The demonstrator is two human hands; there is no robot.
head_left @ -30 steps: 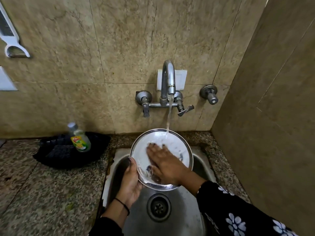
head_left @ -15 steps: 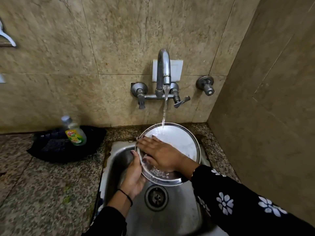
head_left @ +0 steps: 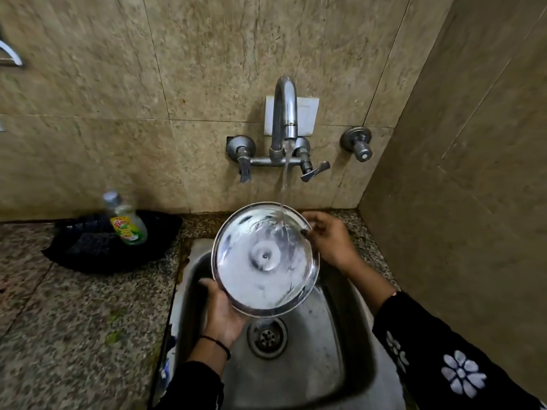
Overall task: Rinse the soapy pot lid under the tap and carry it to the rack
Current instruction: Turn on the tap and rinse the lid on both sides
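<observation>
The pot lid (head_left: 265,258) is held over the sink (head_left: 310,365), its hollow underside facing up, with the tap (head_left: 284,113) above and beyond it. The stream of water (head_left: 283,184) lands on the lid's far right part and spreads across the metal. Glare and running water blur the surface, so any remaining soap cannot be made out.

The left hand (head_left: 223,316) grasps the lid's near left edge; its fingers go under the lid and are hidden. The right hand (head_left: 328,241) pinches the far right rim, fingertips (head_left: 305,230) on the edge.

The drain (head_left: 267,337) shows just below the lid, partly covered by it. On the granite counter (head_left: 74,321) to the left, a dish soap bottle (head_left: 125,220) stands against a dark cloth (head_left: 97,250) whose shape is hard to read. At the far left edge a curved fitting (head_left: 11,56) is cut off by the frame. Both dark sleeves run out of the bottom edge.
</observation>
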